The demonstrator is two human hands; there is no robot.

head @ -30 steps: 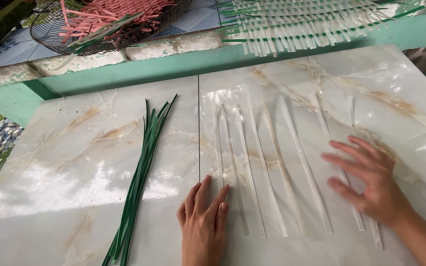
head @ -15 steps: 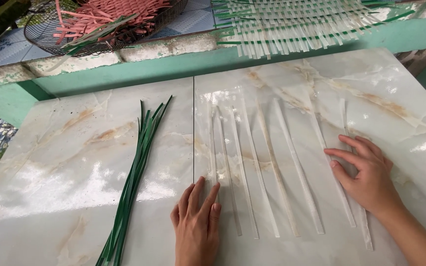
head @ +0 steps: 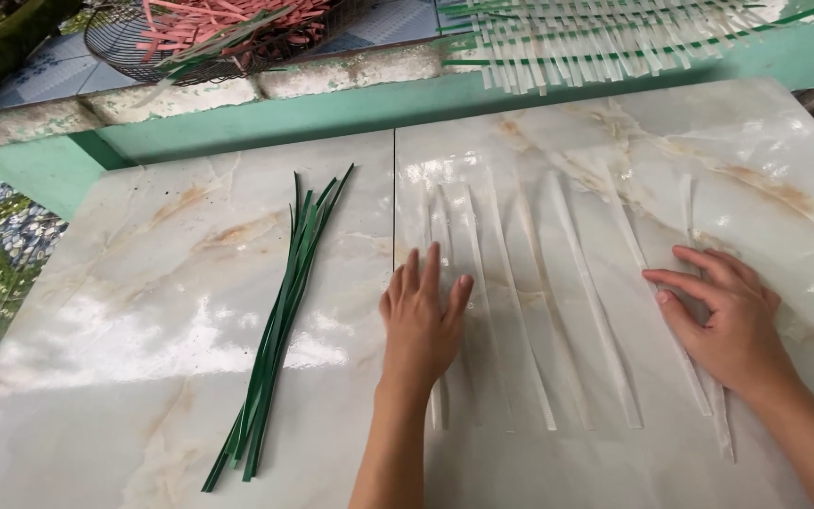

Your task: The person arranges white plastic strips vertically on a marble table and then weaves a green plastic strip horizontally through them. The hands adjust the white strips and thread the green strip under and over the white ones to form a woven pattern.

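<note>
Your pale strips [head: 572, 302] lie side by side on the right half of the marble worktop [head: 143, 311], both hands flat and open on them: left hand [head: 421, 325] at the left edge, right hand [head: 727, 320] at the far side. Green strips [head: 280, 320] sit untouched, so looks like early days. Strips nearly vanish against the marble, hard to count.

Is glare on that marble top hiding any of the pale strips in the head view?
Head view: soft daylight, no hard shadows, focus sharp throughout; bright glare patches on the marble tabletop left of the green strips and near the centre seam; the pale translucent strips have low contrast, their top ends fading into sheen; left hand and right hand show clearly.
</note>
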